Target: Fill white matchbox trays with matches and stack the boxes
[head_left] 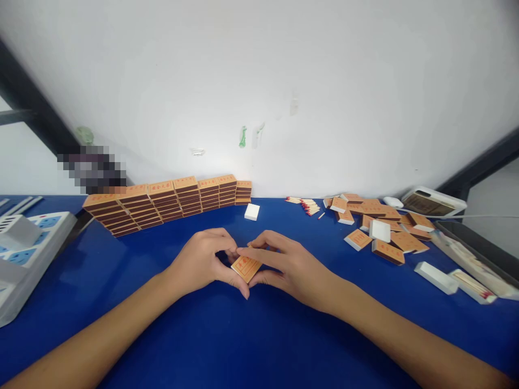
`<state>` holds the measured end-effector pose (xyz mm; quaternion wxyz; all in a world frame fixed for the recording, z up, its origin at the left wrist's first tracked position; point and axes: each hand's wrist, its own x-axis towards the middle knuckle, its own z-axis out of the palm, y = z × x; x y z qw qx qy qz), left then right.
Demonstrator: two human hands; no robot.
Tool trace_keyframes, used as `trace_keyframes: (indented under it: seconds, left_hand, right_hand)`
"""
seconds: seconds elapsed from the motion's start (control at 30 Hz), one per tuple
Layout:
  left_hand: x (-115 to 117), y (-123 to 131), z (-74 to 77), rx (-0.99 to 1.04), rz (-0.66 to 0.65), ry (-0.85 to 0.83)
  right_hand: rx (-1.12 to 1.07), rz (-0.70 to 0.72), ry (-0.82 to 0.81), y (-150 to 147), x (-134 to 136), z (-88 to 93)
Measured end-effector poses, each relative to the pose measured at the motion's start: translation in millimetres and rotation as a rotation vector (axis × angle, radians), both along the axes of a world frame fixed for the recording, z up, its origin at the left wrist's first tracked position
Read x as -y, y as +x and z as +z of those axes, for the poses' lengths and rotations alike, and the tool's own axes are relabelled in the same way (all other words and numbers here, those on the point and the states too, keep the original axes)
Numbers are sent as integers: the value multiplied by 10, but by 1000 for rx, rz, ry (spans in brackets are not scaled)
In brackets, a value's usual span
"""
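Note:
Between my two hands is a matchbox (246, 268), its orange printed face turned up, a little above the blue table. My left hand (206, 259) grips its left side, the thumb along the near edge. From the right, my right hand (284, 262) holds the same box, with fingers over the top and the thumb at the near corner. Part of the box is covered by the fingers. Beyond the hands a small white box tray (252, 212) lies on the table. Stacked matchboxes (162, 200) form a long row at the back left.
Loose matchboxes (389, 246) lie heaped at the right. Red-tipped matches (310, 206) lie near the wall. Farther right are a white tray (436, 277), a match-filled tray (473, 286) and a phone (432, 202) with a cable. A power strip (40, 254) stands at the left.

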<state>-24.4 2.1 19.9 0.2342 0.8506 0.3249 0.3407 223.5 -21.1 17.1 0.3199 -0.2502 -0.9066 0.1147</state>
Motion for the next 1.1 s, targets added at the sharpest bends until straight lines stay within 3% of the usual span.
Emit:
trace_keyframes:
  seconds: [0.07, 0.17, 0.27, 0.4, 0.53, 0.7, 0.9, 1.1]
  left_hand:
    - [-21, -19, -3, 8, 42, -7]
    - [-81, -61, -7, 30, 165, -42]
    - [-128, -87, -12, -48, 263, -85]
    - [-115, -66, -29, -193, 302, 55]
    - [-96, -48, -62, -253, 239, 164]
    - [-116, -56, -114, -296, 217, 268]
    - [-147, -75, -102, -262, 221, 273]
    - [-264, -208, 19, -45, 390, 218]
  right_hand:
    - [24, 0, 42, 14, -41, 72]
    - [84, -60, 90, 1, -248, 317]
    - [103, -190, 98, -144, -632, 633]
    - [133, -311, 97, -521, -1216, 868]
    - [215, -277, 99, -841, -1593, 838]
    - [224, -224, 85, -963, -1698, 763]
    - [203, -208, 61, -886, -1649, 751]
    - [105, -233, 95, -581, -1511, 721]
